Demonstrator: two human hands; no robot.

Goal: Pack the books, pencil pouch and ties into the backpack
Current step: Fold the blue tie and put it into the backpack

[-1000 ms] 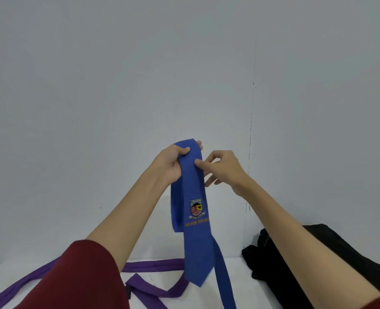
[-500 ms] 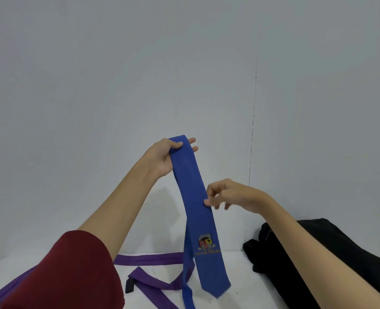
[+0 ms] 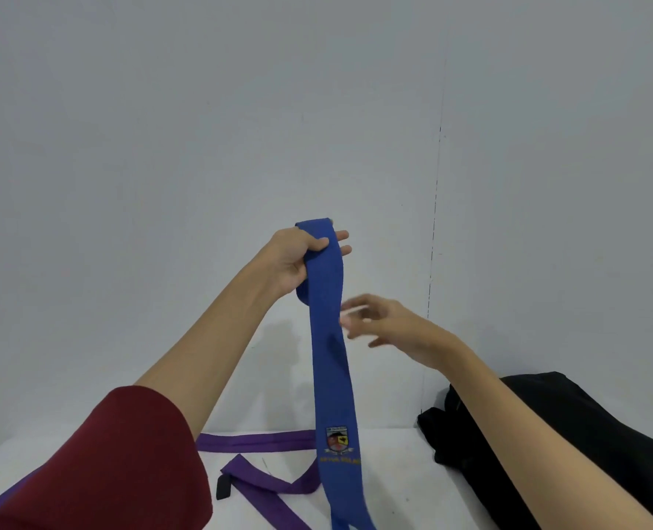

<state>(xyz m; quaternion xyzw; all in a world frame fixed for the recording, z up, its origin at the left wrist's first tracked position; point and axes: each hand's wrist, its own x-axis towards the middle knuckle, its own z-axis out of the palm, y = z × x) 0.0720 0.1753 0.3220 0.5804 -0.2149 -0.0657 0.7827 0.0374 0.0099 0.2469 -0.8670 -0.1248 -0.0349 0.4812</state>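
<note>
Gripping the blue tie (image 3: pixel 326 338) up high, left hand (image 3: pixel 298 258) clamps it; blurred right hand (image 3: pixel 386 325) seemingly loose beside it, above purple tie (image 3: pixel 256 441), black backpack (image 3: pixel 569 426) on desk (image 3: pixel 393 487).

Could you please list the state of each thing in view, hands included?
blue tie: hanging from the left hand, crest facing the camera
purple tie: lying loose on the table
black backpack: lying on the table
left hand: grips the blue tie
right hand: blurred beside the tie, grip unclear

Left hand (image 3: pixel 296 258) grips the hanging blue tie (image 3: pixel 330 361); blurred right hand (image 3: pixel 390 327) beside it.
</note>
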